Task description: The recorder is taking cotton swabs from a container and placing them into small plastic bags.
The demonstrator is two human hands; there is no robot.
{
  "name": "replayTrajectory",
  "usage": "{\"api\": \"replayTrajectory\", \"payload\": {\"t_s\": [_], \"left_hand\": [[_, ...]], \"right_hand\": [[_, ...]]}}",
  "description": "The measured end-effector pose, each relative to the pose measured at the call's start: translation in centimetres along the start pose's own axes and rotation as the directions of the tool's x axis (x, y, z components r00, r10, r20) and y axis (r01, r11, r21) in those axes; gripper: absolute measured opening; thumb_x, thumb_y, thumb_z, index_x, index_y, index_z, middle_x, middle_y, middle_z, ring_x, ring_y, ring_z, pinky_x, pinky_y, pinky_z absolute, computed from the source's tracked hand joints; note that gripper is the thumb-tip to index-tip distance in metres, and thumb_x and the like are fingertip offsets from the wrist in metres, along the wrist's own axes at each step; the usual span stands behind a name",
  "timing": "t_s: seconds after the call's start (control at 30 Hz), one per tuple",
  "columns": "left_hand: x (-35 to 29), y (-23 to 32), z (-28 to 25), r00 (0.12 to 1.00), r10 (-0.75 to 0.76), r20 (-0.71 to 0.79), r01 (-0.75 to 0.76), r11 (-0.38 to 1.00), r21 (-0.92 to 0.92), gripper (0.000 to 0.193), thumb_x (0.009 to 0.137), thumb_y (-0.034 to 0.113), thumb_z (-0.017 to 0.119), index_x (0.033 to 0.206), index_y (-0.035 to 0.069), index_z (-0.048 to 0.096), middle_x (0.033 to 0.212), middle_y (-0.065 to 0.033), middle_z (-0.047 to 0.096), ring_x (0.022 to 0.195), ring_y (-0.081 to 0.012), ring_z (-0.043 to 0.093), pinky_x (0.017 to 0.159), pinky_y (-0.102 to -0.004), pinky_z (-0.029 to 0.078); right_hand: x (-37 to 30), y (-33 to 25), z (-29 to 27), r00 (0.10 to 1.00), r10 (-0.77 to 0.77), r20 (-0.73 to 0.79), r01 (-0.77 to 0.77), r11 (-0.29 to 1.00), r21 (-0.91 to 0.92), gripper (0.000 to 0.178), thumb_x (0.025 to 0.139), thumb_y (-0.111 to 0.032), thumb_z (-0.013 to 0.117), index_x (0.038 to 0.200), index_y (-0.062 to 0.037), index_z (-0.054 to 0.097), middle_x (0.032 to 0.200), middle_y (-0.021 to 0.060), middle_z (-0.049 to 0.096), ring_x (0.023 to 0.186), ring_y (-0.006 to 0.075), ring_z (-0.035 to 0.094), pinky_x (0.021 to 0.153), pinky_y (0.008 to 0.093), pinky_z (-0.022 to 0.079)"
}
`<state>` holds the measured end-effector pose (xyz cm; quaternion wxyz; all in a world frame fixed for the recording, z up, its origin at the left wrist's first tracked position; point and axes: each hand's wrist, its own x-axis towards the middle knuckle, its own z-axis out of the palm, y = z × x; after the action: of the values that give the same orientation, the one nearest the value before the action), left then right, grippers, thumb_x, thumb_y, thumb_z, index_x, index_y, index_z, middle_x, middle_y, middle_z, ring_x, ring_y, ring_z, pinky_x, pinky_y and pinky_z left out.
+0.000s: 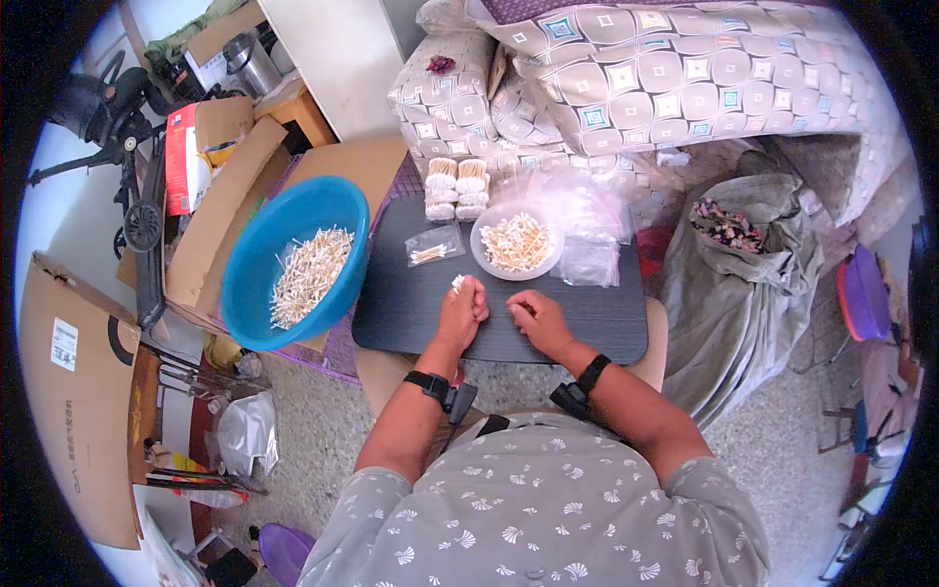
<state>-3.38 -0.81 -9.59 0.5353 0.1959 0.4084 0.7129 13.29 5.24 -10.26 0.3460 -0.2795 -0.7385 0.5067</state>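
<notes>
The left hand (464, 305) is curled into a fist around a small bunch of cotton swabs (457, 284), their white tips poking out at the top, over the dark wood-grain counter (411, 313). The right hand (534, 315) rests just beside it with fingers bent; it seems to pinch something thin, though that is too small to tell. Behind the hands sits one round white bowl (516, 245) heaped with swabs. One small clear bag (433, 247) of swabs lies left of it. Two bundled stacks (456, 188) stand at the far edge. One glossy blue plastic basin (293, 259) holds many loose swabs. Crinkled clear bags (592, 220) pile to the right.
</notes>
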Motion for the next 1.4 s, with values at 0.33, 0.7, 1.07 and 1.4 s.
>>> {"api": "replayTrajectory", "payload": {"t_s": [0.33,0.7,1.07,1.4], "left_hand": [[-0.4,-0.1,-0.1,0.998,-0.015,0.056,0.002,0.976,0.216,0.030,0.099,0.032,0.044,0.082,0.008,0.052,0.058,0.0025,0.042,0.045,-0.0077,0.033,0.043,-0.0242,0.029],[-0.7,-0.1,0.1,0.996,-0.022,0.084,-0.002,0.961,0.277,0.028,0.098,0.030,0.046,0.081,0.008,0.053,0.059,0.0023,0.043,0.047,-0.0077,0.035,0.044,-0.0234,0.030],[-0.5,-0.3,-0.3,0.996,-0.019,0.090,-0.005,0.966,0.260,0.028,0.098,0.030,0.046,0.082,0.007,0.052,0.060,0.0013,0.043,0.047,-0.0080,0.035,0.044,-0.0233,0.030],[-0.5,2.1,1.4,0.996,-0.044,0.084,0.031,0.988,0.151,0.021,0.095,0.025,0.053,0.099,0.006,0.058,0.058,0.0056,0.038,0.046,-0.0052,0.032,0.043,-0.0219,0.027]], "right_hand": [[4.2,-4.9,-4.1,0.990,-0.138,0.012,0.137,0.969,-0.205,0.013,0.084,-0.011,0.060,0.095,-0.0038,0.062,0.086,0.0123,0.063,0.078,0.0270,0.062,0.069,0.0339,0.048],[11.5,-4.4,-4.1,0.936,-0.244,0.252,0.350,0.697,-0.626,0.017,0.081,-0.013,0.060,0.097,-0.0122,0.063,0.093,0.0140,0.056,0.085,0.0336,0.060,0.073,0.0417,0.049],[12.1,-4.5,-4.5,0.952,-0.230,0.201,0.305,0.755,-0.580,0.011,0.080,-0.016,0.060,0.089,-0.0095,0.064,0.088,0.0152,0.062,0.081,0.0323,0.061,0.071,0.0411,0.048],[5.9,-5.2,-4.8,0.956,0.287,-0.057,-0.230,0.856,0.462,0.013,0.086,-0.010,0.063,0.097,-0.0032,0.062,0.072,-0.0005,0.058,0.061,0.0054,0.052,0.051,0.0196,0.041]]}}
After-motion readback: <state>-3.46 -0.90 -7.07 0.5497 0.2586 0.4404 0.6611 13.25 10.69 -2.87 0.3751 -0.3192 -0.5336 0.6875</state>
